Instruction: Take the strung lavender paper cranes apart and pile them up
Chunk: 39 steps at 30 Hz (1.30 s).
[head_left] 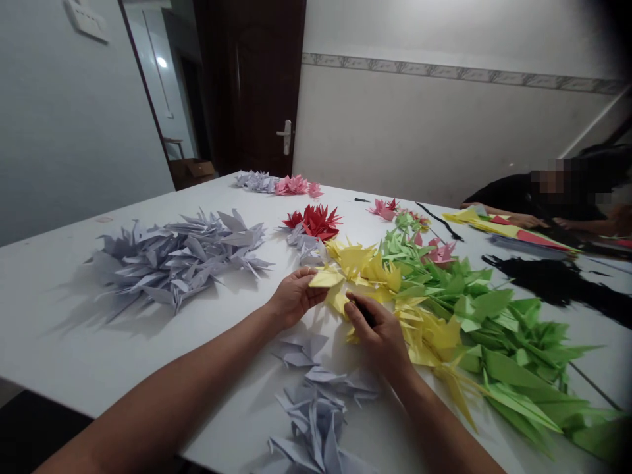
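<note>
- The left fingers (302,281) are curled and nearly closed, pinching the point of a yellow paper crane (328,278) that sits at the front of the yellow pile.
- The right fingers (357,304) are bent close together around a small dark object (364,311), too hidden to identify; they are just beside the same yellow paper.
- The left hand (293,297) and right hand (378,339) are near each other at the centre of the white table (59,342).
- Yellow origami cranes (429,336) spread from the hands toward 2 o'clock and touch the large heap of green origami cranes (498,342) at 3 o'clock.
- Lilac origami cranes (313,408) lie in a looser group at 6 o'clock, and a far bigger lilac heap (172,260) sits at 9 o'clock.
- Red origami cranes (316,222) stand at 12 o'clock, with smaller pink origami cranes (292,185) beyond them.
- Many cranes are finished and grouped by colour. Yellow is the group under the hands, while the pink and red groups are much smaller.
- At 2 o'clock, a co-worker's hand (523,220) rests on flat yellow and red paper sheets (513,230), which look unfolded.
</note>
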{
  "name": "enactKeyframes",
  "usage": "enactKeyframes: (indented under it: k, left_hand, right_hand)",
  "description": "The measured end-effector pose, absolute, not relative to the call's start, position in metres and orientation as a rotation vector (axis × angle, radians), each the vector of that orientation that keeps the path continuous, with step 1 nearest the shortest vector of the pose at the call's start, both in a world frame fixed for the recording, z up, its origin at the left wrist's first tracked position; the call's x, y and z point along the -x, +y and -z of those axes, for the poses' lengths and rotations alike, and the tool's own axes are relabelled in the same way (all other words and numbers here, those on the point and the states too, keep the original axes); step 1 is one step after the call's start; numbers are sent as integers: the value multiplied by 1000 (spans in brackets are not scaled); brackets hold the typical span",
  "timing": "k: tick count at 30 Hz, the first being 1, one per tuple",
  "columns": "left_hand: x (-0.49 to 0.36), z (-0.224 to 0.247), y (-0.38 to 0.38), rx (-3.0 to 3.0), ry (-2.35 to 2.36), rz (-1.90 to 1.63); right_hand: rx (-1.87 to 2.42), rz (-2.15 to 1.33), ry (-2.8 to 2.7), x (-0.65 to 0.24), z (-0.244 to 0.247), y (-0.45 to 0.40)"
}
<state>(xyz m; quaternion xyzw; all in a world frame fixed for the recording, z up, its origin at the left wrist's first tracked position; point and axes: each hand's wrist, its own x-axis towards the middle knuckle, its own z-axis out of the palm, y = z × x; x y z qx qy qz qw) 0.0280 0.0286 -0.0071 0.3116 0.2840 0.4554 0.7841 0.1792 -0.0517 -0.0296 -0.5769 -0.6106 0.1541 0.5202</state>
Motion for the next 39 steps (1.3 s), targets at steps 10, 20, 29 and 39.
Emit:
enactKeyframes:
  k: [10,20,29,39]
  left_hand:
    - [-32,9,23,-475,618,-766]
    - [-32,6,11,-822,745,-612]
    - [-26,6,35,-848,699,-1105]
    - [11,-10,75,-558,720,-1531]
  right_hand:
    - [1360,-321,-1641,-173,30,-53]
    - [1405,-319,-1606,-178,32,-49]
    - [1382,-302,-1411,-180,36,-49]
    - [1270,-351,-991,-188,38,-44]
